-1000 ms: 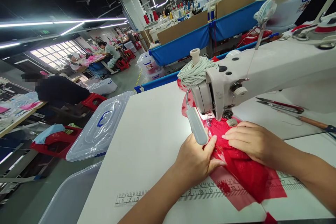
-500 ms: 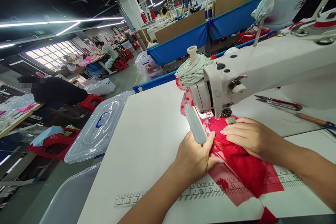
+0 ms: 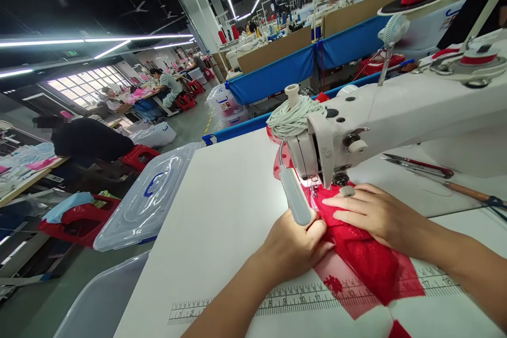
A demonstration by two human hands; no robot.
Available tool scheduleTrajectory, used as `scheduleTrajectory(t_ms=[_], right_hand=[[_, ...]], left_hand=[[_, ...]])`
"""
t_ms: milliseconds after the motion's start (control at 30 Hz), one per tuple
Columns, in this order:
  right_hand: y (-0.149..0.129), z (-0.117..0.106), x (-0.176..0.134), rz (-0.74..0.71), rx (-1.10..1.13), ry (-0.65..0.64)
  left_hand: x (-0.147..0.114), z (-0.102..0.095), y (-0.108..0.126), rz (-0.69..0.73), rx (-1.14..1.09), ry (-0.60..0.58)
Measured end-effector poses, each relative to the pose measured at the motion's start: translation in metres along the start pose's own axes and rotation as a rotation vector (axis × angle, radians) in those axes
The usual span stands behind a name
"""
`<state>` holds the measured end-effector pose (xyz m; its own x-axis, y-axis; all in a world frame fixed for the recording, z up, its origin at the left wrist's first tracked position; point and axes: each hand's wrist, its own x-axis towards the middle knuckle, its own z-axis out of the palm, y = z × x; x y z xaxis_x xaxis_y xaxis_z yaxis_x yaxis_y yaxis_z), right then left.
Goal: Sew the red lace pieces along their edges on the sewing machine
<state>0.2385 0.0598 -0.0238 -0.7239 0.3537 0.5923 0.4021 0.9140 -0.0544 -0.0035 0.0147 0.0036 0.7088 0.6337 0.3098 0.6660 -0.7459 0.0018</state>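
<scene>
Red lace and sheer fabric runs under the presser foot of a white sewing machine. Left of the cloth, my left hand pinches its edge between curled fingers and thumb, partly behind a grey clip-on lamp. My right hand lies flat on the fabric just right of the needle area, fingers stretched and slightly spread. The cloth drapes towards me over a ruler printed on the table.
Thread snips and a wooden-handled tool lie right, below the machine arm. A coil of pale cord sits on the machine head. Lidded plastic bins stand left of the table. Other people sit at tables farther off.
My left thumb and fingers have curled in tighter on the fabric edge. My right hand's fingers have slid left over the cloth, closer to the presser foot. The view has shifted slightly.
</scene>
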Motion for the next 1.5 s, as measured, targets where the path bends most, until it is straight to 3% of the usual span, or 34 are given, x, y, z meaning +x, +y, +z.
scheduleTrajectory(t_ms=[233,400,667,1500], right_hand=[[-0.001,0.001,0.0,-0.012,0.055,0.013],[0.0,-0.001,0.001,-0.045,0.025,0.005],[-0.002,0.003,0.0,-0.001,0.055,0.052],[0.007,0.002,0.002,0.004,-0.026,-0.009]], left_hand=[[-0.001,0.002,0.003,-0.09,-0.075,-0.059],[-0.002,0.003,0.009,-0.016,0.076,0.018],[-0.006,0.003,0.015,-0.067,0.142,0.127],[-0.006,0.008,0.007,-0.082,0.23,0.082]])
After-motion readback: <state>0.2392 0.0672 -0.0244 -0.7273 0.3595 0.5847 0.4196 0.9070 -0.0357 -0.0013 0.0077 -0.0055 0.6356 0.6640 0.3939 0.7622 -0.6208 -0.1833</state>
